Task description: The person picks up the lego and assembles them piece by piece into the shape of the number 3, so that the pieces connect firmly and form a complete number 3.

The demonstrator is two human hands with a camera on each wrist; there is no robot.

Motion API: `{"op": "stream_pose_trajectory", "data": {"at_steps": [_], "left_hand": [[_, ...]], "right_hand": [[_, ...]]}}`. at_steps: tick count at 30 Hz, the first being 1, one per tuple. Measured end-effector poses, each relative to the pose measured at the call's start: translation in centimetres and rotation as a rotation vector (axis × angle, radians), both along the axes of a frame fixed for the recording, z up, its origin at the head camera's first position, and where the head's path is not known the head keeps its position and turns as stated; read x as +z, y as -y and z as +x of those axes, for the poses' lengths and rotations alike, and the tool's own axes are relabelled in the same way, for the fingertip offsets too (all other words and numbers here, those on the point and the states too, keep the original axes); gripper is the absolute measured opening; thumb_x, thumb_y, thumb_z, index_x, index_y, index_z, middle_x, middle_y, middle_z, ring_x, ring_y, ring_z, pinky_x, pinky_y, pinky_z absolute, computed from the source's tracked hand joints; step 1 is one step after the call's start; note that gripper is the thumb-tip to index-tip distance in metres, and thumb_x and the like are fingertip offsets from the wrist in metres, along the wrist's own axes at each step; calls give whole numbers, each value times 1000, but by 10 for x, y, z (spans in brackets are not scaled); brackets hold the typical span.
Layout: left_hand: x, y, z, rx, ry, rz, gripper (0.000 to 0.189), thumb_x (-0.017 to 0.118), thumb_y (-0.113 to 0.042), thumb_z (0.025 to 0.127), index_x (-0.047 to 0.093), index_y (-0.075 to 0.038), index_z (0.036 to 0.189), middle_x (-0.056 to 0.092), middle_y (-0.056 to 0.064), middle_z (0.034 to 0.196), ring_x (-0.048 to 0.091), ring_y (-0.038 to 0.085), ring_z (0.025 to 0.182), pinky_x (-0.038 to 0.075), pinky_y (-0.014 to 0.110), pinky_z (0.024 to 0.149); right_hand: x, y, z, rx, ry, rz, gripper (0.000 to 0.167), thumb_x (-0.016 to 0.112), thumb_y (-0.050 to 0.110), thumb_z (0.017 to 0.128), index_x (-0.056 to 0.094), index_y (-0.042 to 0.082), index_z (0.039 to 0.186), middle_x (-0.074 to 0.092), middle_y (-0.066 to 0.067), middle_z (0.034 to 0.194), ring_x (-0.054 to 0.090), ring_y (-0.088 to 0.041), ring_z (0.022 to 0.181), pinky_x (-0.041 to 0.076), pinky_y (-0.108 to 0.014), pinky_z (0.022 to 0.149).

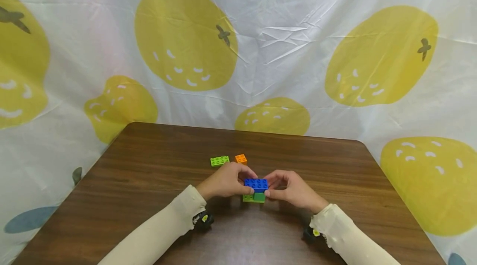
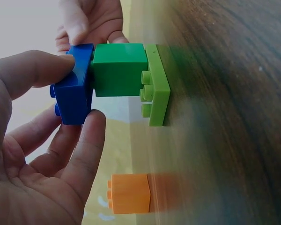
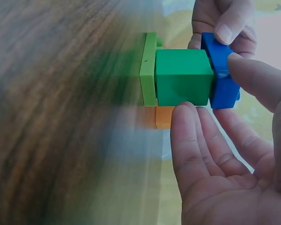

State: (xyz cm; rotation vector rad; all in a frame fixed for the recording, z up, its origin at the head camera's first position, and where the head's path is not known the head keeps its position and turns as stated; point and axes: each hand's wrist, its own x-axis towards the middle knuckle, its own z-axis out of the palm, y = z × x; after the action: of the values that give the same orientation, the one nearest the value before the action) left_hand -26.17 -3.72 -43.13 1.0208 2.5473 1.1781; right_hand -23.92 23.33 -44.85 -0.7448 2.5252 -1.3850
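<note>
A stack of toy building bricks stands on the table in front of me. At its bottom lies a lime-green flat brick point(image 2: 158, 93), with a green brick point(image 3: 183, 77) on one end of its studs. The blue brick point(image 1: 256, 184) tops the green one, overhanging it on the left, and a thin gap shows between the two. My left hand point(image 1: 225, 180) pinches the blue brick's left end between thumb and fingers. From the right, my right hand point(image 1: 294, 189) grips its other end, thumb on the near side, with fingertips at the far side of the green brick.
Behind my left hand, a second lime-green flat brick point(image 1: 220, 160) and an orange brick point(image 1: 241, 159) lie on the brown wooden table point(image 1: 167, 145). A white curtain point(image 1: 261, 62) with a yellow fruit print hangs along the table's far edge.
</note>
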Motion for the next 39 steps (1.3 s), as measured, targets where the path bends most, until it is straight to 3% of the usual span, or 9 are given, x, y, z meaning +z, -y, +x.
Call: {"op": "stream_pose_trajectory", "data": {"at_steps": [11,20,39], "left_hand": [[1,0,0,2,-5,-7,35,89,-21,83,80,-11,115,79,-1,105,66,7,88,58,24,80],[0,1,0,-1,43,16,35,88,-19,83,79,-9,115,78,0,104,67,9,86,59,25,78],[-3,4,-1,-10,41,39,36,87,-18,83,80,-10,117,79,0,108,70,7,90,60,24,82]], "right_hand": [[1,0,2,-14,-5,-30,32,83,26,94,75,14,122,79,-4,106,75,-20,94,60,-33,84],[0,2,1,-17,-25,-52,29,83,23,93,76,13,119,79,-6,101,76,-20,91,61,-30,77],[-1,5,1,-2,-31,-78,24,85,19,91,77,10,112,80,-9,96,77,-21,85,62,-30,73]]}}
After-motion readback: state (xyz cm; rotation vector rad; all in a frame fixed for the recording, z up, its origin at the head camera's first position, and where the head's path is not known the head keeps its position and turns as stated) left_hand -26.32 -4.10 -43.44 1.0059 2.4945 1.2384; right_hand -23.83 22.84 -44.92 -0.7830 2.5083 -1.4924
